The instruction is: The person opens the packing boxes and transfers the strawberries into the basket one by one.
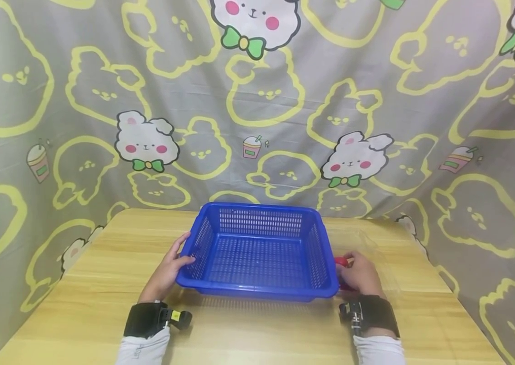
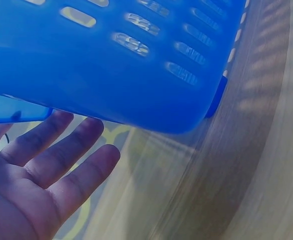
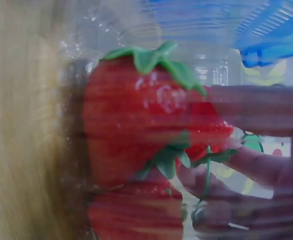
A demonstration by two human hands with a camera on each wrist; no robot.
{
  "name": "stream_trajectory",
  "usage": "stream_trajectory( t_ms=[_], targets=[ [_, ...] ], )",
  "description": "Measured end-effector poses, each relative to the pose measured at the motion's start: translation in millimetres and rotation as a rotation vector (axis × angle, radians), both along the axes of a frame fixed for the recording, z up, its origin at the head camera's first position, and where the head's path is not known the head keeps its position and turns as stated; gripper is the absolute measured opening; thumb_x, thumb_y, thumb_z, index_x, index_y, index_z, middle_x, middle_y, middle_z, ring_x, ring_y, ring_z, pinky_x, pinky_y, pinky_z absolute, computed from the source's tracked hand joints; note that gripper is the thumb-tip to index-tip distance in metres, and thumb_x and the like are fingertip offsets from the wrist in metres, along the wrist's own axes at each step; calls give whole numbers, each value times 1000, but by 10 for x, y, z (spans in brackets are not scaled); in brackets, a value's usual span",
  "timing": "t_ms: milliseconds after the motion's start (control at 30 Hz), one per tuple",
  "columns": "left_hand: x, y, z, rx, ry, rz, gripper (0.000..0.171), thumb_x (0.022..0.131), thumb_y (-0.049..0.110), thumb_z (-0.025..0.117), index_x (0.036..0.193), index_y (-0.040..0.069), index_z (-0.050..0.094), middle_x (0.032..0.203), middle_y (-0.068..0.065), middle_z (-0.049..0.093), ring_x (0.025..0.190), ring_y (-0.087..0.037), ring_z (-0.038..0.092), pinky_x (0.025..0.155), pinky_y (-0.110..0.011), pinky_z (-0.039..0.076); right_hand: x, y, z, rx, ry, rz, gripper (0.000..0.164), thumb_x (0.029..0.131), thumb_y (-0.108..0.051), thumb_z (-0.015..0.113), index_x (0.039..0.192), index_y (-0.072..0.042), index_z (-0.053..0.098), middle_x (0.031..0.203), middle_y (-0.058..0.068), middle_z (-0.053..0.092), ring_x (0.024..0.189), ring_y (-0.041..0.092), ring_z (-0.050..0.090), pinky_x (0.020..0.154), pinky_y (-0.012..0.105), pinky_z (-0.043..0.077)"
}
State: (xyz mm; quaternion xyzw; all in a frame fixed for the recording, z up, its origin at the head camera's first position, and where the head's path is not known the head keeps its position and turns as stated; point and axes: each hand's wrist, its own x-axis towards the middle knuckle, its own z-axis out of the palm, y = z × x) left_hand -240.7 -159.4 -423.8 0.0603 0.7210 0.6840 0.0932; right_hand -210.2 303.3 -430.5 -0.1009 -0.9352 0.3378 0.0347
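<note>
A blue plastic basket (image 1: pixel 257 291) with slotted walls is tilted toward me, its front edge raised over the table. At its left rim my left hand (image 1: pixel 165 272) holds it, thumb over the rim and the other fingers along the outside. My right hand (image 1: pixel 361 275) is beside the basket's right wall, at a clear plastic box (image 1: pixel 387 248). Through the clear plastic in the right wrist view, red strawberries (image 3: pixel 129 120) with green leaves show. The fingers pinch a smaller strawberry (image 3: pixel 206 122) behind the large one; blur partly hides this grip.
A wood-grain table (image 1: pixel 88 304) extends around the basket. Grey curtains (image 1: pixel 285 132) printed with yellow outlines and white rabbits hang behind the table and on both sides. Each wrist wears a black strap (image 1: pixel 143 319) with a small camera.
</note>
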Motion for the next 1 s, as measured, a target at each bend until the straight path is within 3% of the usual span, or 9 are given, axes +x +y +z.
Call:
stream_trajectory(
  t_ms=[300,733,1000],
  targets=[
    [-1,4,9,19,-7,6,71,96,6,46,156,22,13,141,-34,33,109,-41,56,83,-44,53,17,15,69,-25,28,-10,42,86,-18,68,117,6,54,95,20,64,83,32,61,72,48,48],
    [-44,2,-25,42,-8,5,71,95,5,46,156,22,14,137,-33,36,104,-37,57,81,-40,54,5,14,111,-28,-14,-43,47,90,-21,64,126,5,49,111,29,60,96,40,59,77,52,49],
    [-37,-2,-20,30,-9,-1,71,95,6,46,156,22,13,138,-33,35,105,-37,57,81,-41,54,11,7,138,-15,12,-38,47,90,-21,64,126,6,50,114,31,58,99,43,58,79,53,48]
  ],
)
